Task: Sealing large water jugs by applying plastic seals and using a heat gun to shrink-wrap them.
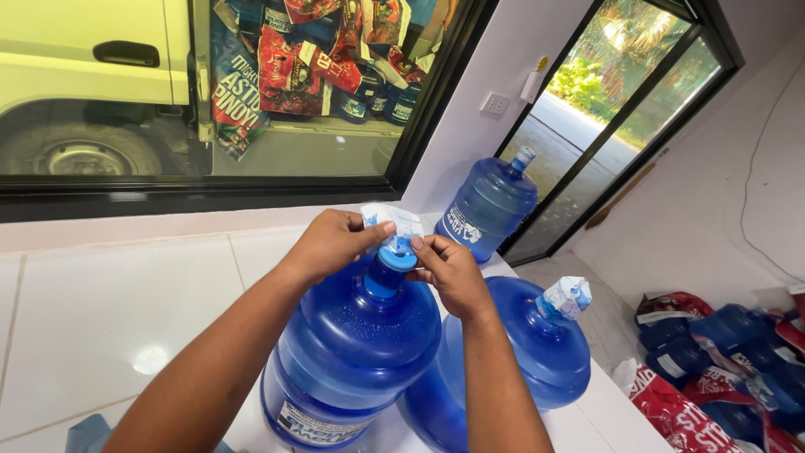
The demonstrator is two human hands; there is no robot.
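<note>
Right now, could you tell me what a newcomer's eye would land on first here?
Front and centre, the left hand and right hand pinch a white seal over the cap of a big blue jug on the white counter. Two more jugs stand right and behind.

Probably water-refilling shop: blue jugs (356, 335) everywhere

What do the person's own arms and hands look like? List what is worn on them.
Both forearms are bare, with no sleeves in view. The left hand and right hand wear no gloves; no rings, watch or wristbands show. Fingernails are short and unpainted.
</note>
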